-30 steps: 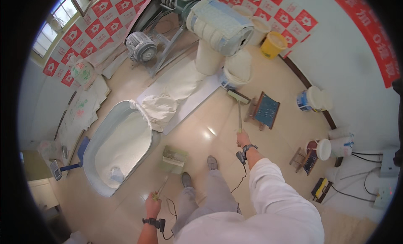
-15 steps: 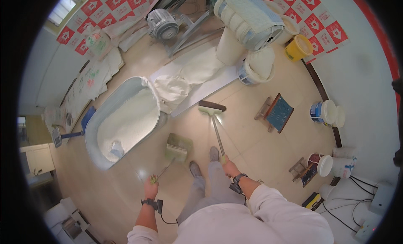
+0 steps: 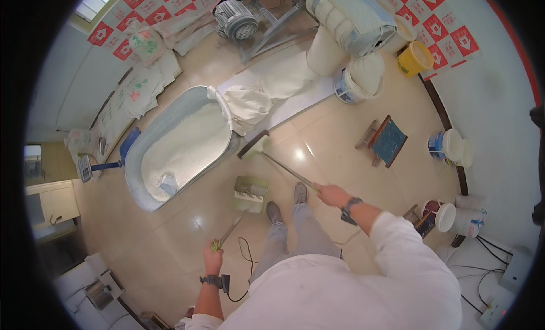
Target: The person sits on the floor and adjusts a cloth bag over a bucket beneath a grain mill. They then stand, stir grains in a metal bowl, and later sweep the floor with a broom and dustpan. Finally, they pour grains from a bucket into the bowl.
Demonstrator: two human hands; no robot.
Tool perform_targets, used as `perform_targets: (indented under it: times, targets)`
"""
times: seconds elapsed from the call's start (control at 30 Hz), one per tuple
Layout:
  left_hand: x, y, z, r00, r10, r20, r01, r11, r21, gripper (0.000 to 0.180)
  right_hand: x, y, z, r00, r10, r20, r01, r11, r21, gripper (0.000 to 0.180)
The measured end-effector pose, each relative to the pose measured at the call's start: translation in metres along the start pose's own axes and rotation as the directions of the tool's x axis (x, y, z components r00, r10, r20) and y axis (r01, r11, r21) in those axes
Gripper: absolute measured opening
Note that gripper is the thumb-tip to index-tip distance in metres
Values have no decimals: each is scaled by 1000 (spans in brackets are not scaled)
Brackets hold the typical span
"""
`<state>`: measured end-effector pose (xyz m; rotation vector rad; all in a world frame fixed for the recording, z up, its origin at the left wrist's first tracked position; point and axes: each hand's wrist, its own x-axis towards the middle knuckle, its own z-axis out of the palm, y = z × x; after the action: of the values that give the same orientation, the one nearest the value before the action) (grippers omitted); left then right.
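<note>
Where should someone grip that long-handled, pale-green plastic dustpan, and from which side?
Probably by the handle's green top end, where the left hand closes, coming from the person's side: the thin shaft slants back toward them, while the boxy dustpan sits at its far end.

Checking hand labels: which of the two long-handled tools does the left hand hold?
The left hand holds the green dustpan; the dark-bristled broom is in the right hand.

This looks like a small workshop, with a motor (image 3: 236, 20) on a metal frame (image 3: 276, 31) at the far side, a tub (image 3: 134, 172) of white powder (image 3: 183, 145) at left and buckets (image 3: 452, 145) along the right wall (image 3: 488, 103).
</note>
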<state>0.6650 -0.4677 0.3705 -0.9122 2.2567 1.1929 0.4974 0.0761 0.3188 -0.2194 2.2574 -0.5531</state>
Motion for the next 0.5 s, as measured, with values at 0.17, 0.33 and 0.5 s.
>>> perform_targets:
  times: [0.17, 0.33, 0.5]
  targets:
    - [0, 5, 2, 998, -54, 19, 53, 998, 40, 43, 81, 33, -8, 1000, 17, 5, -15, 954, -298, 54]
    - [6, 44, 6, 994, 85, 64, -96, 976, 194, 45, -6, 135, -41, 984, 175, -42, -180, 933, -312, 50]
    - [22, 91, 19, 953, 233, 193, -288, 893, 346, 45, -123, 208, -38, 939, 342, -35, -335, 889, -313, 49]
